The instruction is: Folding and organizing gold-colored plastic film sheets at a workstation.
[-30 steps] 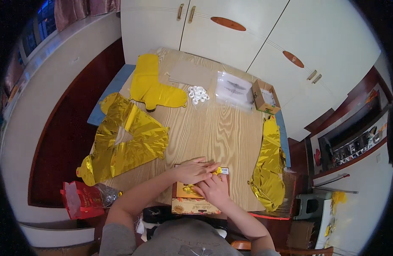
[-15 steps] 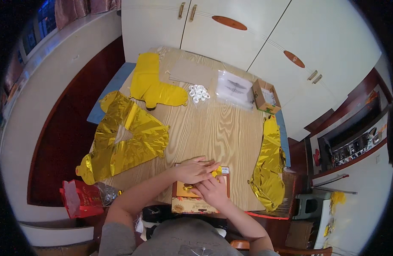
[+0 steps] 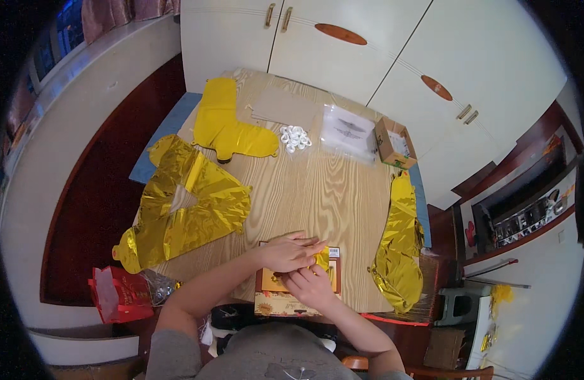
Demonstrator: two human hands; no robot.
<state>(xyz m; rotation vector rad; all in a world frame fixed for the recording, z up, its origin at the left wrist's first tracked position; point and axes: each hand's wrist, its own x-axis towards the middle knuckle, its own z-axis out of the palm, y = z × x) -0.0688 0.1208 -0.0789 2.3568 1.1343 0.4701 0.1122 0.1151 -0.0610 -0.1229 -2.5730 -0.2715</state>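
Observation:
A small folded piece of gold foil (image 3: 322,258) lies under my hands, on a flat patterned box (image 3: 285,305) at the table's near edge. My left hand (image 3: 291,253) rests over the foil, palm down, its fingers stretched out toward the right. Just below it, my right hand (image 3: 310,286) has its fingers bent against the foil and closed on its near part. Both hands cover most of the foil, so its shape is hidden. A bit of gold shows below the left wrist.
Flat gold foil balloons lie on the table: a boot-shaped one (image 3: 232,123) at far left, a wide crinkled one (image 3: 178,206) at left, and a long one (image 3: 399,247) at right. White rings (image 3: 295,139), a clear plastic bag (image 3: 349,133) and a small cardboard box (image 3: 395,144) stand farther back.
My right hand has shifted slightly toward me and to the left, and more of the gold foil shows beside its fingers. My left hand has hardly moved.

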